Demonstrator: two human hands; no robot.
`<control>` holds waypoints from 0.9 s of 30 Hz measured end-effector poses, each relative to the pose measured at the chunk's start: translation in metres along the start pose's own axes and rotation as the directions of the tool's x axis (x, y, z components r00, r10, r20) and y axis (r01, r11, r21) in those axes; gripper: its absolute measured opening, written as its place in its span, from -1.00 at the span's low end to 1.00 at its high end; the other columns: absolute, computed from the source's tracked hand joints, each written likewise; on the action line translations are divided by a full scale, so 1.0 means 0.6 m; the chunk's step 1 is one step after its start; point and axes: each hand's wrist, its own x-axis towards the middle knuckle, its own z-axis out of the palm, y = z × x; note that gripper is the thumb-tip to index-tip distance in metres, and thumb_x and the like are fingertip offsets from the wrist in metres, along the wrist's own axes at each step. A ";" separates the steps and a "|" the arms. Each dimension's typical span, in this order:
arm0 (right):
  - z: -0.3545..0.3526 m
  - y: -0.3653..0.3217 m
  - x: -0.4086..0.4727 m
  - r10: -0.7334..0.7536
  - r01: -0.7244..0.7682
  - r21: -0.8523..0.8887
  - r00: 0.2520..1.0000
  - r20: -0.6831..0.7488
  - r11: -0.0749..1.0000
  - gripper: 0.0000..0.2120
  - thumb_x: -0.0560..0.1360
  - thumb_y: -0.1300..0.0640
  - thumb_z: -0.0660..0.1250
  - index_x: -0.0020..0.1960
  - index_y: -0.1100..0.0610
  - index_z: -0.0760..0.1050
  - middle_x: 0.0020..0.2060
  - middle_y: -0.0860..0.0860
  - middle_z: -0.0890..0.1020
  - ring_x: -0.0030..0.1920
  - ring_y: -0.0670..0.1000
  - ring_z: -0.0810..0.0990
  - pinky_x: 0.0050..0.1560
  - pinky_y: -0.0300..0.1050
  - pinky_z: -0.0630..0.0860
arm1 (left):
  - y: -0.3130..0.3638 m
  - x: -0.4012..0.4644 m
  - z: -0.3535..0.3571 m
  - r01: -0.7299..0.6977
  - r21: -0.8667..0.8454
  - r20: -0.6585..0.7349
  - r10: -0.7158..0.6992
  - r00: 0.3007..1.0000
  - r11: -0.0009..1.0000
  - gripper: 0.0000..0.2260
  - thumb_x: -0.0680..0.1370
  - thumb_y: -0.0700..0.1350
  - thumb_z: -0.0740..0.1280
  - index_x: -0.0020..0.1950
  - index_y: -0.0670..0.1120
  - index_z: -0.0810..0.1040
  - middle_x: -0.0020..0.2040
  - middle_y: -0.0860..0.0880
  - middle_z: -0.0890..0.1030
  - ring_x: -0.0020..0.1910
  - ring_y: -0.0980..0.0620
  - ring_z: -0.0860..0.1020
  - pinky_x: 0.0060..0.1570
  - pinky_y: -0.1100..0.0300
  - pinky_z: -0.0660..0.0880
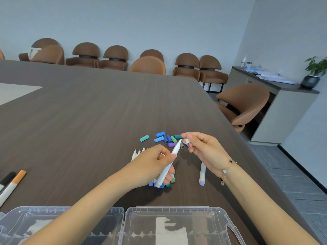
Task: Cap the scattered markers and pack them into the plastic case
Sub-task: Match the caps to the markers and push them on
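Observation:
My left hand (155,162) grips an uncapped white marker (169,164), tip pointing up and to the right. My right hand (201,147) pinches a pale cap (186,141) just beyond that tip, not touching it. Several loose caps (163,138), blue, teal and purple, lie on the table behind the hands. Several uncapped markers (137,153) lie under and left of my left hand. One capped lilac marker (202,174) lies under my right wrist. The open clear plastic case (178,211) sits at the near table edge, partly hidden by my forearms.
An orange-capped marker (13,184) and a black-capped marker (6,179) lie at the left edge. The dark wooden table (88,112) stretches far back. Brown chairs (242,105) stand beyond its right edge and along the wall.

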 end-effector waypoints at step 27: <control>0.026 -0.005 -0.015 -0.074 0.074 0.080 0.997 -0.008 0.994 -0.71 0.47 0.10 0.39 0.19 0.01 0.55 -0.14 0.06 0.71 -0.13 -0.03 0.67 0.12 -0.10 0.56 | 0.044 0.021 0.048 0.120 -0.473 -0.012 -0.142 0.990 0.873 -0.86 0.60 -0.18 0.23 -0.04 -0.19 0.56 -0.16 -0.12 0.63 -0.20 -0.01 0.63 -0.07 0.10 0.60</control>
